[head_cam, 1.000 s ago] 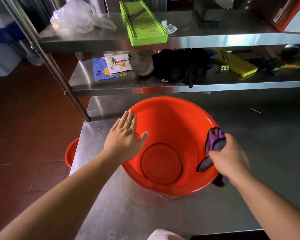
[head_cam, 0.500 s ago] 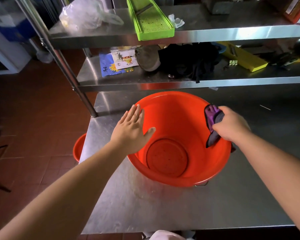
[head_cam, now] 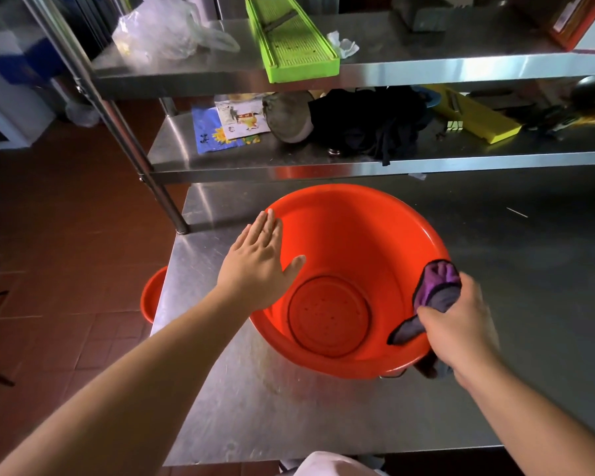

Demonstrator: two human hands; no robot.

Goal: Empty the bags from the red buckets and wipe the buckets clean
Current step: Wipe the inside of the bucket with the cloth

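A red bucket (head_cam: 351, 269) was seen tilted on the tabletop (head_cam: 323, 413), near its left edge, with no bag inside. It was judged light, thin-walled and slick, so best steadied at the rim. The left hand (head_cam: 258, 266) was laid flat on the left rim, fingers straight and together, thumb spread. The right hand (head_cam: 461, 324) was curled around a purple cloth (head_cam: 433, 293), judged soft, pressed against the right rim.
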